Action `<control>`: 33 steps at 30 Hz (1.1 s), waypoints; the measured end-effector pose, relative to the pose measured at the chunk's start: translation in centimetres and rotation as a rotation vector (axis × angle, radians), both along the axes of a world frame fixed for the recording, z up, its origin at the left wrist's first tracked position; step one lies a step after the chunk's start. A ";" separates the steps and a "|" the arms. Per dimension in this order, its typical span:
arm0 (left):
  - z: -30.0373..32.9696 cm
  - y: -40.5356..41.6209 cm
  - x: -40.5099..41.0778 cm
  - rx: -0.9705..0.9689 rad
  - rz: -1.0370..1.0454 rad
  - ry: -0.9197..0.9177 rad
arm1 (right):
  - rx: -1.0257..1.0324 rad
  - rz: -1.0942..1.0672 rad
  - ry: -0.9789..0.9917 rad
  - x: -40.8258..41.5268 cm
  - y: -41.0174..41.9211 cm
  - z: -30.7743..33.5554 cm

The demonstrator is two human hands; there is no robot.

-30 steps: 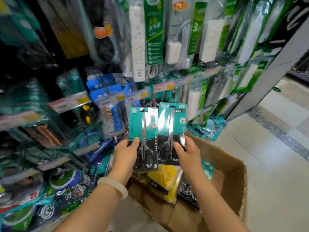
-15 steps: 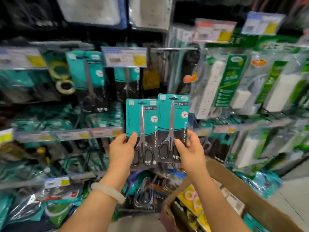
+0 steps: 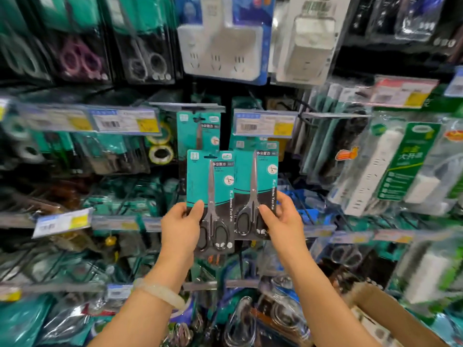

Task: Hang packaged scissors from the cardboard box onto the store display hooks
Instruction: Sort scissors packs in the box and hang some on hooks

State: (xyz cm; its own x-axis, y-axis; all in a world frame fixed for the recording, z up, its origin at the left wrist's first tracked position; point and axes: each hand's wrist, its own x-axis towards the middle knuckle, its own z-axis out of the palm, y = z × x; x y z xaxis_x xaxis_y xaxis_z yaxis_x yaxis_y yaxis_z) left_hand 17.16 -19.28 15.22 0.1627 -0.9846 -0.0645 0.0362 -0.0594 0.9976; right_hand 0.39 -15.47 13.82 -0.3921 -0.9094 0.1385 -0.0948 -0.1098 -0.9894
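My left hand [image 3: 181, 227] grips a teal and black scissors pack [image 3: 210, 194] by its lower left corner. A second scissors pack [image 3: 255, 181] is held upright by my right hand [image 3: 281, 219], thumb on its front. Both packs stand side by side in front of the display. Just behind them a matching hung scissors pack [image 3: 199, 131] dangles from a display hook [image 3: 198, 119]. A corner of the cardboard box [image 3: 375, 309] shows at the lower right.
Price-tag rails [image 3: 263, 125] run across the rack. Packaged power strips [image 3: 220, 41] hang above and at the right [image 3: 390, 166]. Tape rolls [image 3: 160, 152] and other scissors [image 3: 80, 58] hang at the left. Bagged goods crowd the lower shelves.
Both hands have lifted the two packs from above the box up to the rack. The view has swung up and left, so the hung matching pack now sits right behind them.
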 end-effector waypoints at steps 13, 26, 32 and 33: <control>1.1 -1.6 1.7 -0.026 -0.085 0.038 | -0.185 -0.008 -0.006 1.8 -1.5 1.0; 1.2 -1.3 1.1 -0.024 -0.116 0.040 | -0.193 -0.046 -0.017 0.9 -2.7 1.9; 0.9 -1.2 0.7 -0.019 -0.105 0.028 | -0.122 -0.078 0.051 0.6 -4.7 2.7; 0.8 -1.2 0.5 -0.015 -0.104 0.031 | -0.096 -0.087 0.070 0.5 -5.0 2.7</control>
State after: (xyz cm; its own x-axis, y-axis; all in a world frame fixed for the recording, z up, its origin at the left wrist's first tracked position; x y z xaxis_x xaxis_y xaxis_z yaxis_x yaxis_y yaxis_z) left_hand 17.61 -20.46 16.07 0.0577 -0.9969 -0.0534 0.0615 -0.0499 0.9969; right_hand 0.86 -20.51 16.53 -0.4552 -0.8536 0.2531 -0.1767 -0.1919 -0.9654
